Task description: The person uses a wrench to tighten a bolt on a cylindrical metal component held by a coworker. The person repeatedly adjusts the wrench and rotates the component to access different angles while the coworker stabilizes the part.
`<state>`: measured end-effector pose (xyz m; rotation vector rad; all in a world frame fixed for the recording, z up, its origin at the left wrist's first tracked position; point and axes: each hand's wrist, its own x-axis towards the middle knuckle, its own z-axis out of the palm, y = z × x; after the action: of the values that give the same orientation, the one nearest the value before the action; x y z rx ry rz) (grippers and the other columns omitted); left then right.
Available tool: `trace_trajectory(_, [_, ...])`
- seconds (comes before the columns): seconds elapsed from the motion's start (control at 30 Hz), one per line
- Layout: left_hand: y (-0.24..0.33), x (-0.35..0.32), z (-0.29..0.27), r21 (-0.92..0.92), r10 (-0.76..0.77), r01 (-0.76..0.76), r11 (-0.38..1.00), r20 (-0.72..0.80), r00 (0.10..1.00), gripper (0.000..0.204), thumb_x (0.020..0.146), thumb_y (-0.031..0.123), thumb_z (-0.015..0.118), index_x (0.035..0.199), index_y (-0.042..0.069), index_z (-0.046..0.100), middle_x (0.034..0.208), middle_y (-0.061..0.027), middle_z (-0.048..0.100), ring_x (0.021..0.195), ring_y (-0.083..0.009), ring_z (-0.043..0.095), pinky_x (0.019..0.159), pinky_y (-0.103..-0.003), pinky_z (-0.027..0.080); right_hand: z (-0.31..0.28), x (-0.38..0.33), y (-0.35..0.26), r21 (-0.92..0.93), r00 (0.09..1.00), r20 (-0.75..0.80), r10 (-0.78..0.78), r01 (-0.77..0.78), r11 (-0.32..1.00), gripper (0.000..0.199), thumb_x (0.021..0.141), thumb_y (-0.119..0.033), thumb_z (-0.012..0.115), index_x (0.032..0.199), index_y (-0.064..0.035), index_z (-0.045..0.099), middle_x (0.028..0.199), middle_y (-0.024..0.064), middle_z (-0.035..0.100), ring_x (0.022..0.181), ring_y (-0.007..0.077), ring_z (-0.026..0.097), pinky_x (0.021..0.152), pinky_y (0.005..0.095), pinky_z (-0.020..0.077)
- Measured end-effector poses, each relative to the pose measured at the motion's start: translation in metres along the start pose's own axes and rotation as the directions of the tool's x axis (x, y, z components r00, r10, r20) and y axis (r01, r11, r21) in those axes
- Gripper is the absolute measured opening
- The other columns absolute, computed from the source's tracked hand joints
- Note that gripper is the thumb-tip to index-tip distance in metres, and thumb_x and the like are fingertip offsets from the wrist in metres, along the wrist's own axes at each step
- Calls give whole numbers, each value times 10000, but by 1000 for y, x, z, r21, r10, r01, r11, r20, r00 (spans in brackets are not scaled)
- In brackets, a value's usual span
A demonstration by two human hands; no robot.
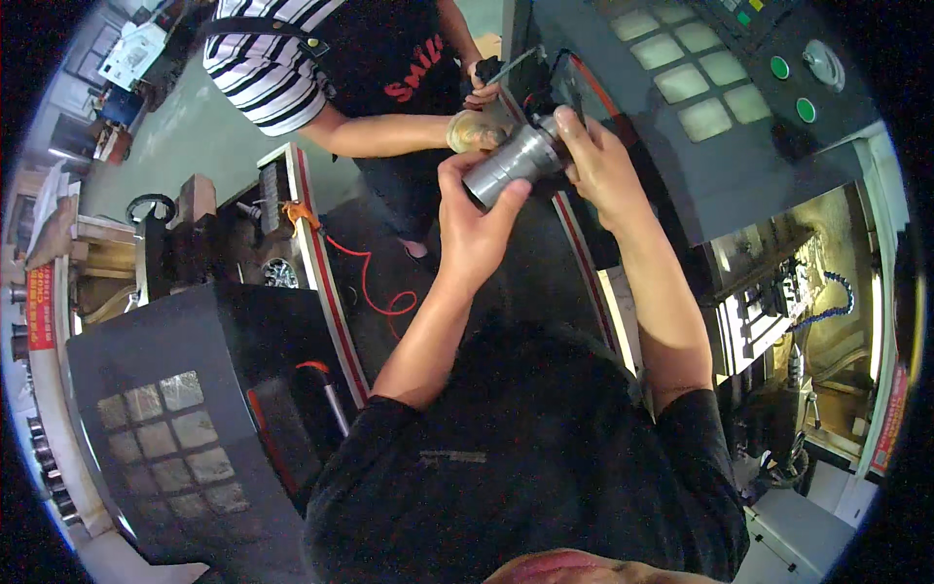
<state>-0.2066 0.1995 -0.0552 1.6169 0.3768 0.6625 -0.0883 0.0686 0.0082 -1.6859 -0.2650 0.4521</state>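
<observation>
Both of my hands hold a shiny grey metal cylinder (508,165), tilted, with its near end pointing down to the left. My left hand (475,219) wraps round the near part, thumb lying along the side. At the far end my right hand (595,161) grips with thumb and fingers; its fingertips are partly hidden. Just beyond the cylinder are a co-worker's hands, one in a pale glove (471,130). A thin metal tool (518,64), perhaps a caliper, stands out near the co-worker's bare hand; its lower part is hidden.
Dark machines with windowed doors stand at left (165,438) and right (681,73). An orange air gun (300,214) with a coiled red hose (375,277) hangs by the left machine's edge. The co-worker in a striped shirt (258,78) stands opposite. At right is an open machine bay (769,302).
</observation>
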Motion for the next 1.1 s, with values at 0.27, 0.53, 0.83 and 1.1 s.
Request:
trace_trajectory(0.27, [-18,15,1,104,-246,248,963,-34,969,588,912,264,787,1291,-34,452,1040,-186,671,771,-176,665,668,-325,537,-9,-1,47,-124,979,-101,-175,163,979,463,994,-402,667,1254,-20,637,920,83,685,817,199,631,767,351,495])
trace_trajectory(0.53, [-66,8,-26,-189,-238,204,961,-180,954,700,973,127,671,1540,27,272,1068,-102,604,817,-123,634,688,-271,548,-9,1,88,-331,977,2,-214,202,922,469,968,-174,607,1411,-25,565,1303,259,653,1249,353,624,1062,392,449])
trace_trajectory(0.83, [-125,-51,-47,-205,-481,462,863,-52,875,573,992,165,641,1491,38,389,1027,-45,620,798,-114,626,663,-256,515,31,37,51,-286,984,115,-136,164,944,410,984,-115,595,1394,-94,592,1177,201,720,1114,336,697,966,403,511])
trace_trajectory(1.1, [-127,-67,-64,-220,-514,493,842,-47,857,438,992,186,655,1398,85,523,1027,-35,630,825,-127,641,699,-268,512,57,85,46,-483,852,94,-515,492,725,324,915,-79,622,1233,-17,634,1169,245,664,1114,427,635,947,481,506])
